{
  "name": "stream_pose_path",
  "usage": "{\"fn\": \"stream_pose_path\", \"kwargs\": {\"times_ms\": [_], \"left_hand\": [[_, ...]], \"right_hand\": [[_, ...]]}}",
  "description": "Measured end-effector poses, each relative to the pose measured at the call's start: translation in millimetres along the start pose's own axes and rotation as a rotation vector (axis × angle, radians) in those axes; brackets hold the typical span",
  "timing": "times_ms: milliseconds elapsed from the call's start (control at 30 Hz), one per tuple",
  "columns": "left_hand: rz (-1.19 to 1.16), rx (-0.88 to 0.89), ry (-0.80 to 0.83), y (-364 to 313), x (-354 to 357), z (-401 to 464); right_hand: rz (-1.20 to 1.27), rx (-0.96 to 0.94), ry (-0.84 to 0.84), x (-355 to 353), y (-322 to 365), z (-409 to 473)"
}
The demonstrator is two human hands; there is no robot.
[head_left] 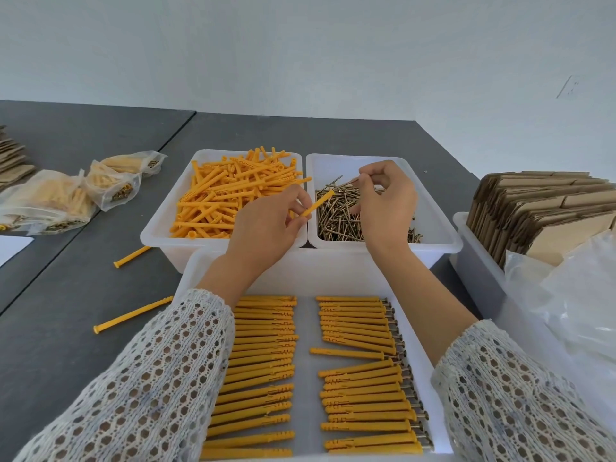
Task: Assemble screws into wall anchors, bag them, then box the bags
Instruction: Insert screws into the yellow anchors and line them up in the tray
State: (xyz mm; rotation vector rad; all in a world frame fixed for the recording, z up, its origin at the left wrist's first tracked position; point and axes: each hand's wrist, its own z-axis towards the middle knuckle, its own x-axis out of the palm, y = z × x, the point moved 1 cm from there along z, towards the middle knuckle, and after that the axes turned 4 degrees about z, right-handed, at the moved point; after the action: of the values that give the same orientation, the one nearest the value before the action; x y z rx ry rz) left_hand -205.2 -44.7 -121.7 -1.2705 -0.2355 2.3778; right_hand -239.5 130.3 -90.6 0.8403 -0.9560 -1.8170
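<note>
The left hand [266,225] pinches a yellow wall anchor [317,203] in its fingers, long axis slanting up and to the right so its open end points toward the screw [346,183], which the right hand [388,198] pinches by one end just beyond and above it, the two tips near but apart. The mating move, I judge, turns on lining the screw's axis with the anchor's bore (both are held over the screw bin [383,241]). On the grey counter [83,261] sit the anchor bin [160,228], a near tray [306,278] of assembled pieces, filled bags [50,201] left and flat cartons [540,208] right.
</note>
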Motion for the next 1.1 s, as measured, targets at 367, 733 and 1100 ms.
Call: {"fn": "stream_pose_path", "kwargs": {"times_ms": [367,733,1100], "left_hand": [[-0.179,-0.11,-0.013,-1,-3,0],[-0.683,-0.231,0.057,-13,-12,5],[-0.766,-0.2,0.154,-17,-17,8]], "right_hand": [[-0.175,-0.246,0.372,13,3,-16],[0.295,0.27,0.497,14,15,-18],[0.27,0.186,0.607,6,19,-7]]}}
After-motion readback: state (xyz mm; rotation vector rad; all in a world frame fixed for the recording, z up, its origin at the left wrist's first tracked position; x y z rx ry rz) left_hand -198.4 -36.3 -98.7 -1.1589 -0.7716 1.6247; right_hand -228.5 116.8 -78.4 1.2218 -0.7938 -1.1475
